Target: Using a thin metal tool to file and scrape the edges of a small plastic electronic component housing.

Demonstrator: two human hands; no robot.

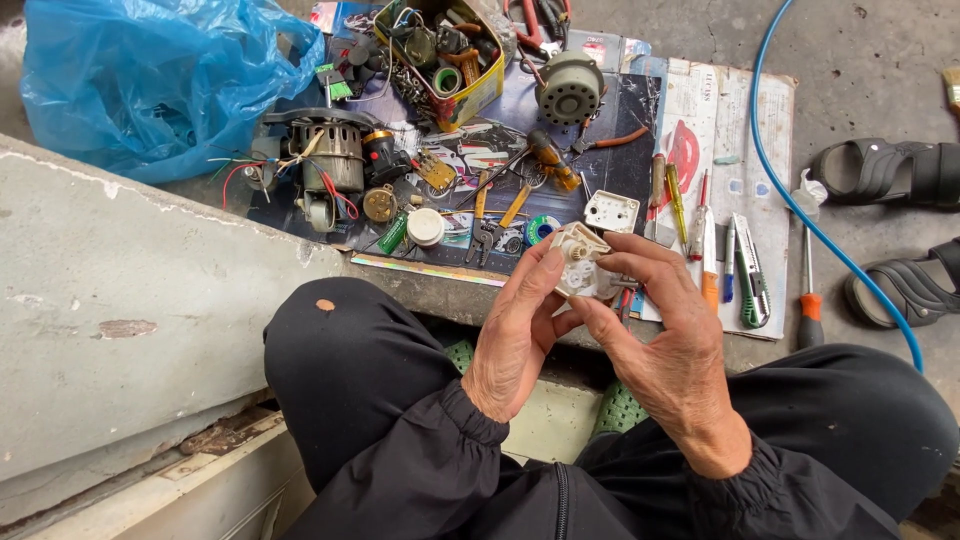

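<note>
White plastic gear housing (582, 263) pinched between two bare hands above the knees.

Left hand (517, 335) clamps its thumb and fingers on the housing's left edge; right hand (662, 340) curls around its right side, fingers pressed to it. At twelve o'clock, just beyond, lies a white square cover (611, 211); at two o'clock, screwdrivers (676, 203) and a green utility knife (750, 275) on printed paper (735, 120). At ten o'clock sits a small motor (330, 165), with a blue plastic bag (150, 80) farther out.
</note>
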